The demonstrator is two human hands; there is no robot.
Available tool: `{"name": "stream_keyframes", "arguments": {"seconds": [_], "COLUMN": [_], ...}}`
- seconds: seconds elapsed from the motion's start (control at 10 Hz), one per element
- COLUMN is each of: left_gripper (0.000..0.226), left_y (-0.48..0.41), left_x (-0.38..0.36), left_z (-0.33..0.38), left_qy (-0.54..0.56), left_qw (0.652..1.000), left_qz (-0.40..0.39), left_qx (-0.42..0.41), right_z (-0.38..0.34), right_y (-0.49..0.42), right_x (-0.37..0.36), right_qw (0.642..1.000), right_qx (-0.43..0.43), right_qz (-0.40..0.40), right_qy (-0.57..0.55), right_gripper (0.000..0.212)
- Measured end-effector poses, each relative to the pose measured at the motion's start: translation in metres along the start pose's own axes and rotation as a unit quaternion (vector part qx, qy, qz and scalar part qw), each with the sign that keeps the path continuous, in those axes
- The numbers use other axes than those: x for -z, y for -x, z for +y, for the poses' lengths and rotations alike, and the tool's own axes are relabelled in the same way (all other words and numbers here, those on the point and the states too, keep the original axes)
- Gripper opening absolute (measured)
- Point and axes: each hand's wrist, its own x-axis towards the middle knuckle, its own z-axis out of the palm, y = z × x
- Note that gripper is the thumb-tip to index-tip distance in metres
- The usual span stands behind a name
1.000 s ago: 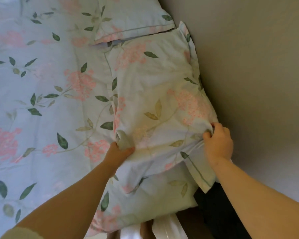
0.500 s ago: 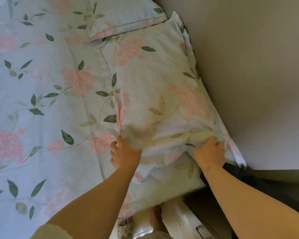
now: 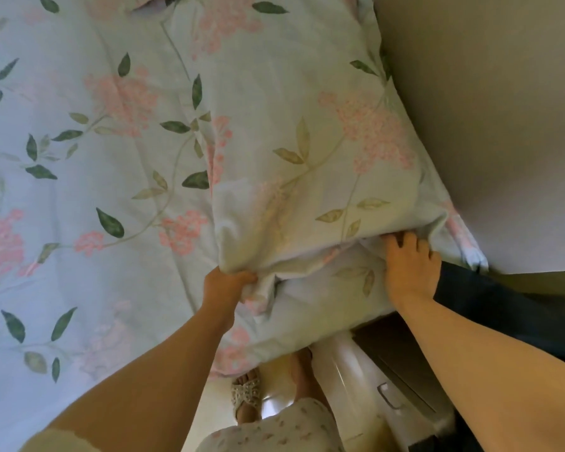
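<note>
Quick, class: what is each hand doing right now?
Left hand: grips the near-left corner of the pillow.
Right hand: open, fingers spread against the pillow's near edge.

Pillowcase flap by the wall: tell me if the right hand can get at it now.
Probably yes: the flap lies bare just beside the right hand, nothing between them.
</note>
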Motion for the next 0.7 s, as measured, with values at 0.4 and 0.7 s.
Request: {"name": "stream_keyframes", "arguments": {"seconds": [0.4,0.7], "left_gripper": [0.063,0.066], "left_y": [0.032,0.051], "left_x": [0.029,0.025], "left_z": [0.023,-0.008], "left_qy": [-0.165,-0.292], "left_qw": [0.982,0.955], "left_qz": [-0.067,0.010], "left_qx": [0.063,0.058], "right_z": [0.050,0.031], "right_y": [0.032,0.059], "right_x": [0.046,0.057], "right_qw": [0.992,0.989], "right_qx": [-0.030,-0.028], "right_qz": [-0.051,-0.128], "right_qy": [0.114,0.066], "right_gripper": [0.022,0.030]}}
